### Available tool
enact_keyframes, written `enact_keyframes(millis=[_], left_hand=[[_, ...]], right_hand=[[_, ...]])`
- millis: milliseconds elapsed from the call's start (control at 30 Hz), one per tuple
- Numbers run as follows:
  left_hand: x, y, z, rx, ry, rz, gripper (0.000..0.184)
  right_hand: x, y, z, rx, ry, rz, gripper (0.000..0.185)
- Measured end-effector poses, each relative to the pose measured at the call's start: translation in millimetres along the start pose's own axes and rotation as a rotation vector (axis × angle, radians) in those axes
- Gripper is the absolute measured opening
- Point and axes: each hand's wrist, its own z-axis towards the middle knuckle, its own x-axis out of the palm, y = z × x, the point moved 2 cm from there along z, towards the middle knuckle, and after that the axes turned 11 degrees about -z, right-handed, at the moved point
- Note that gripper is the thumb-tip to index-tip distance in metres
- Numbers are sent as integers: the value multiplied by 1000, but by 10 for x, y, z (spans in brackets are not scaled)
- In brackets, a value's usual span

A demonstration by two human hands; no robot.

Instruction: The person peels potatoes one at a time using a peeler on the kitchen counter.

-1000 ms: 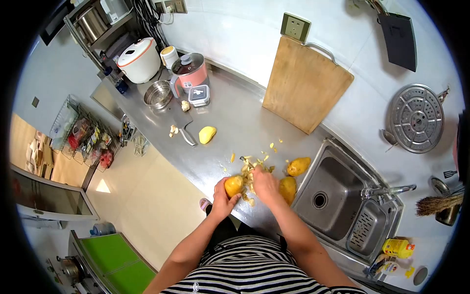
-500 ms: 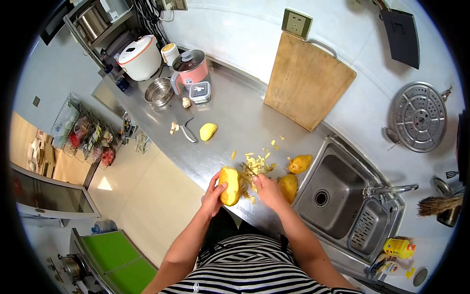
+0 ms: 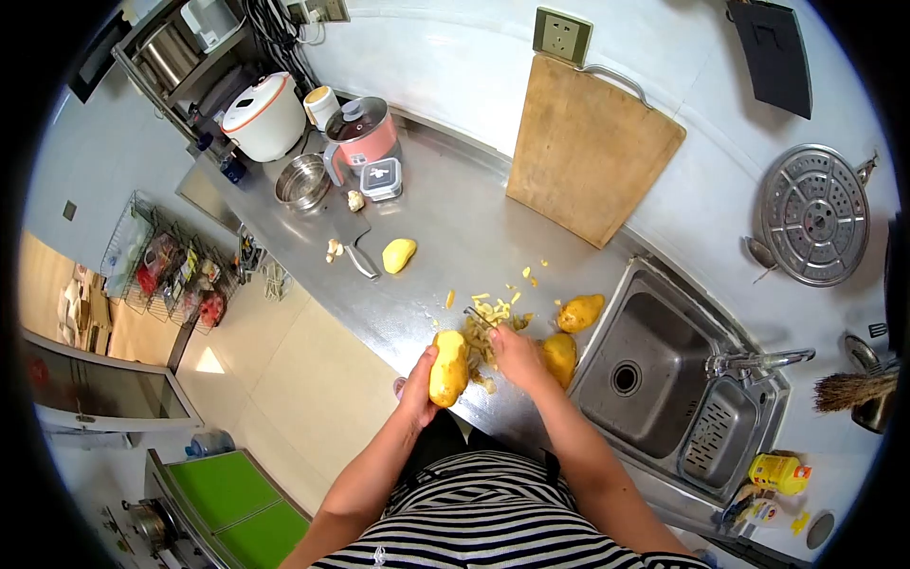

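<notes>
My left hand (image 3: 418, 387) is wrapped round a partly peeled potato (image 3: 448, 372), upright over the counter's front edge. Its upper part is pale and bare, while brownish skin shows lower down. Just to the right, my right hand (image 3: 517, 357) is closed on a slim dark peeler (image 3: 482, 319); its handle is mostly hidden in my fingers. The peeler is apart from the potato. Potato peelings (image 3: 495, 311) lie in a heap on the counter beneath it. Two unpeeled potatoes, one nearer (image 3: 559, 359) and one farther (image 3: 580, 313), rest by the sink.
A peeled potato (image 3: 399, 255) and a knife (image 3: 361, 262) lie farther left on the steel counter (image 3: 445, 218). Behind them stand a pink pot (image 3: 365, 142), a steel bowl (image 3: 303, 181) and a rice cooker (image 3: 264, 118). A cutting board (image 3: 595, 147) leans on the wall. The sink (image 3: 645, 365) is at right.
My left hand has turned the potato, so more skin faces up now. My right hand and the peeler have shifted slightly. The view has moved a little.
</notes>
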Motion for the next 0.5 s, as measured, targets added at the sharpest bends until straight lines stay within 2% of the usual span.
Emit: enact_keyframes(millis=[133, 267, 367, 400, 500], left_hand=[[7, -17, -35, -46, 16, -66, 52], [60, -60, -14, -54, 34, -110, 53], [57, -69, 5, -81, 23, -143, 53], [68, -75, 2, -112, 20, -142, 53], [99, -77, -45, -144, 34, -126, 55]], right_hand=[[37, -57, -51, -89, 43, 49, 33], [-52, 221, -351, -77, 135, 50, 32], [17, 223, -367, -293, -62, -24, 29], [18, 199, -283, -288, -63, -24, 29], [11, 100, 18, 56, 68, -47, 34]])
